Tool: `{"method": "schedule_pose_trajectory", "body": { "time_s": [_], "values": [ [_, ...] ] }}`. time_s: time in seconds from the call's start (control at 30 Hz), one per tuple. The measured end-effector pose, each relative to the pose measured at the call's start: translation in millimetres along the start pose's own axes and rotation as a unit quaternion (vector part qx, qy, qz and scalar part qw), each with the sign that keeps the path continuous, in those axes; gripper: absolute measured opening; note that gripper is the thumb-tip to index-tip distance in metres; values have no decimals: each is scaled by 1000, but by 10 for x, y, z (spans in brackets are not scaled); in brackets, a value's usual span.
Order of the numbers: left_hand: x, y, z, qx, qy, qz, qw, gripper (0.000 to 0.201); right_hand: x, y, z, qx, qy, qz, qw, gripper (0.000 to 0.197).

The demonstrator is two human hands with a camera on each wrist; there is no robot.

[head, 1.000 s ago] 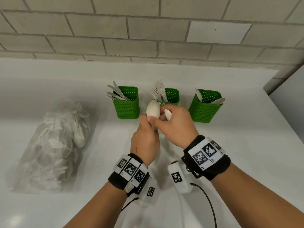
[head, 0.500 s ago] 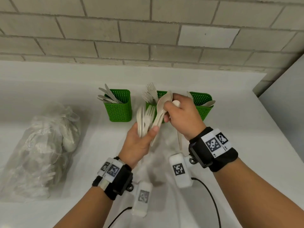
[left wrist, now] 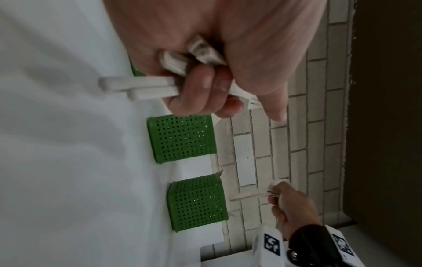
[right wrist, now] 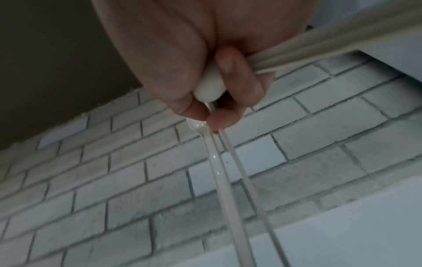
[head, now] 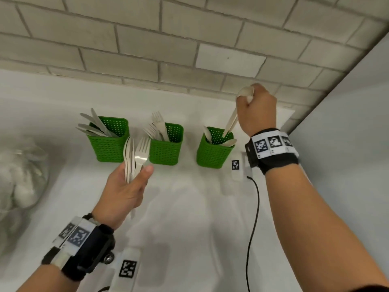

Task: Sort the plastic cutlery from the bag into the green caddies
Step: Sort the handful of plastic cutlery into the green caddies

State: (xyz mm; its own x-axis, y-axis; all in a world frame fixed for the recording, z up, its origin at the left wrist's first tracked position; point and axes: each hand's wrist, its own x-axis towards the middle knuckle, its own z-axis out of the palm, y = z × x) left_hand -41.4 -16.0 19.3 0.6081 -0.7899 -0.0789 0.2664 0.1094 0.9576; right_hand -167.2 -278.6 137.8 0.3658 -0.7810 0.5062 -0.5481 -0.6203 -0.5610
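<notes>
Mid-sort: I'm dropping spoons (head: 230, 121) into the right caddy (head: 212, 152).
Right hand (head: 257, 108) is pinching their bowls, handles entering; left hand (head: 124, 190) is gripping forks (head: 140, 157); the bag (head: 20, 175) is still holding plenty, so lots remaining.

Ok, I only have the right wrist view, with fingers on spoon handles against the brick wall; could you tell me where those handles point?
Observer: The right hand holds the spoons by their bowls, handle tips at the mouth of the rightmost green caddy.
Operator: Thanks. Is anything in that caddy?
Observer: Yes, other spoons lean inside it.
Operator: And the left hand?
Observer: The left hand grips a bunch of cutlery, a fork foremost, raised before the other two caddies.
</notes>
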Motion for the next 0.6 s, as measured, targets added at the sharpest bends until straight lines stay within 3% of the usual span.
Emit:
{"method": "schedule_pose_trajectory", "body": {
  "time_s": [0.13,0.23,0.27,0.37,0.43,0.5,0.53,0.6],
  "values": [
    [13,7,-3,10,0,-2,1000,55,-101,155,303,-51,-136,72,987,27],
    [7,23,-12,13,0,-4,1000,55,-147,211,296,-46,-204,130,969,47],
    [5,28,-21,13,4,-4,1000,56,-125,203,250,-28,-190,134,972,50],
    [5,22,-30,13,17,-21,1000,51,14,113,128,118,-36,121,985,21],
    [22,6,-5,-1,18,-34,999,40,86,15,125,286,60,121,948,35],
    [33,13,47,-16,10,-39,999,38,100,-58,200,405,96,132,899,37],
    [31,25,76,-22,1,-39,999,37,73,-69,266,414,97,135,895,36],
    [18,63,127,-29,-19,-31,999,30,-23,11,446,376,59,130,916,32]
  ]
}}
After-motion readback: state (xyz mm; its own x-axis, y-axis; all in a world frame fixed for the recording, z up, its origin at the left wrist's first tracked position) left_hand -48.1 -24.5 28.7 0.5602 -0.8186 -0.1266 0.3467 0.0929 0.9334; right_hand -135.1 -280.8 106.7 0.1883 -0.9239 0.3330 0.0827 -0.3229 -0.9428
